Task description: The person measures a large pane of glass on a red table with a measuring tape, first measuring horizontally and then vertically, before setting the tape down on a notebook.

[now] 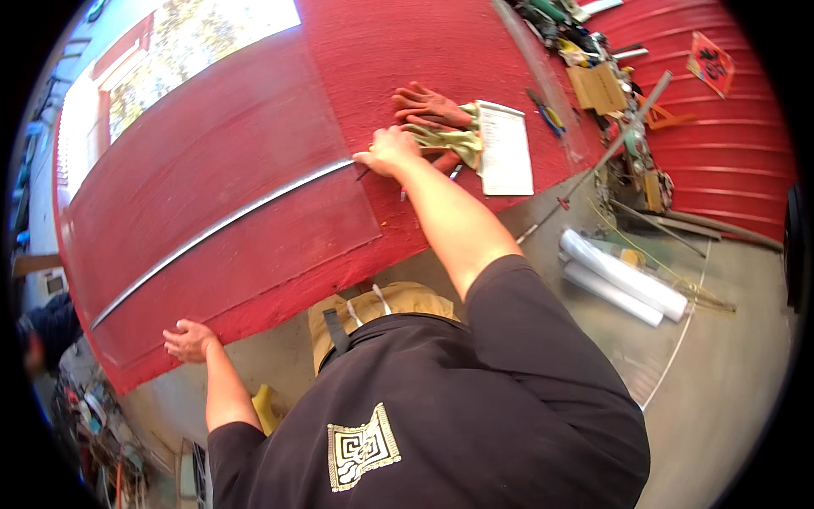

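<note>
A large sheet of glass (246,144), reflecting a bright window at the far left, lies on a red cloth-covered table (407,42). Across it runs a long, thin metal straightedge (229,219), which looks curved in this picture. My right hand (390,153) is closed at the straightedge's right end; a thin dark tip pokes out below the fingers, but the object itself is hidden. My left hand (191,341) is at the table's front edge, its fingers apart and holding nothing. Beyond my right hand are work gloves (432,106) with red palms and green cuffs.
A white paper pad (505,148) and pliers (547,113) lie on the table's right side. Tools and a cardboard box (597,88) crowd the red corrugated wall. Plastic-wrapped rolls (623,276) rest on the floor at right. Another person's dark sleeve (52,327) shows at far left.
</note>
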Available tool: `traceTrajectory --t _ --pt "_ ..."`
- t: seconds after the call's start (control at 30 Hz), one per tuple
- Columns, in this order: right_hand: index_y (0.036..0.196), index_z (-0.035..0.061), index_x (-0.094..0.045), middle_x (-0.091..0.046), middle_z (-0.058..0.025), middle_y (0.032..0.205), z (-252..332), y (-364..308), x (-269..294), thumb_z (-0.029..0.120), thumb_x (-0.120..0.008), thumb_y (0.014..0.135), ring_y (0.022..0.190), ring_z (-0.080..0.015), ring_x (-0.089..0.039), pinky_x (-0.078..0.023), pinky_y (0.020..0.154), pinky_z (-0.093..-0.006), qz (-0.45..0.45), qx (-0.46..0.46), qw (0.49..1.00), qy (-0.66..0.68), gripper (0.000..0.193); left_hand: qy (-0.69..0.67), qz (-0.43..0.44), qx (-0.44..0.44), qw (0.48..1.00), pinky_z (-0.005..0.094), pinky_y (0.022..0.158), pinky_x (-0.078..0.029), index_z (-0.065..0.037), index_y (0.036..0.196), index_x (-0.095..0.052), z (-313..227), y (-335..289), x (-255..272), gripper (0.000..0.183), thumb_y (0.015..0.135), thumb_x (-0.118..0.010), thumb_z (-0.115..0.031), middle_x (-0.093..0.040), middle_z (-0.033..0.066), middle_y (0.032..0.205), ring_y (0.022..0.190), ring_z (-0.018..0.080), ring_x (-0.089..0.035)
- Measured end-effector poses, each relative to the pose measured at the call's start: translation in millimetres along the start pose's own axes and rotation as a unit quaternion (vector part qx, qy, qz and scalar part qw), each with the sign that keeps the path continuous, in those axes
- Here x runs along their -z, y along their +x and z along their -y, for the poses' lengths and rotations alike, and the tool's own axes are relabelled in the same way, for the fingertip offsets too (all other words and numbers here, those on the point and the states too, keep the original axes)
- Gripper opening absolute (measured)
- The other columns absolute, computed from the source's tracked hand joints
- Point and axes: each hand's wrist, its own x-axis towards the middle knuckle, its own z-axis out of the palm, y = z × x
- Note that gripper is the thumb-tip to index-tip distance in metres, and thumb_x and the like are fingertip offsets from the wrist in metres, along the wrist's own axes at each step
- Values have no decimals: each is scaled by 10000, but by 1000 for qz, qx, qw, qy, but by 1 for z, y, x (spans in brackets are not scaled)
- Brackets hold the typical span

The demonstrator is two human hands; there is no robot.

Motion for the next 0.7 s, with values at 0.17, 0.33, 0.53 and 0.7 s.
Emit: traceTrajectory --t 0.17,0.33,0.53,0.7 --pt "1410 1 -569 -529 -247 1473 3 0 4 673 -634 911 1384 -388 -518 -453 1126 -458 25 -5 1000 -1 840 -10 74 66 995 512 1164 -379 -69 1415 -612 0 0 -2 596 945 -571 -432 -544 255 1490 1401 404 -496" --pt "1408 6 -572 -528 -240 1475 4 -2 5 676 -639 905 1369 -381 -533 -458 1121 -455 38 -7 999 10 841 -15 69 73 995 503 1188 -352 -81 1434 -597 -1 0 -2 599 948 -579 -431 -544 253 1491 1410 399 -490" --pt "1412 10 -571 -520 -254 1477 1 0 1 686 -636 899 1394 -391 -504 -437 1140 -466 23 -3 1000 1 851 16 76 51 996 538 1140 -398 -73 1382 -628 0 0 -2 560 946 -573 -420 -572 249 1454 1381 403 -512" --pt "1406 33 -579 -515 -237 1483 -5 -2 -1 669 -656 898 1394 -395 -491 -410 1160 -468 21 4 999 28 817 15 87 67 994 514 1184 -356 -100 1446 -581 3 -1 -7 605 964 -547 -462 -537 197 1513 1415 384 -486"
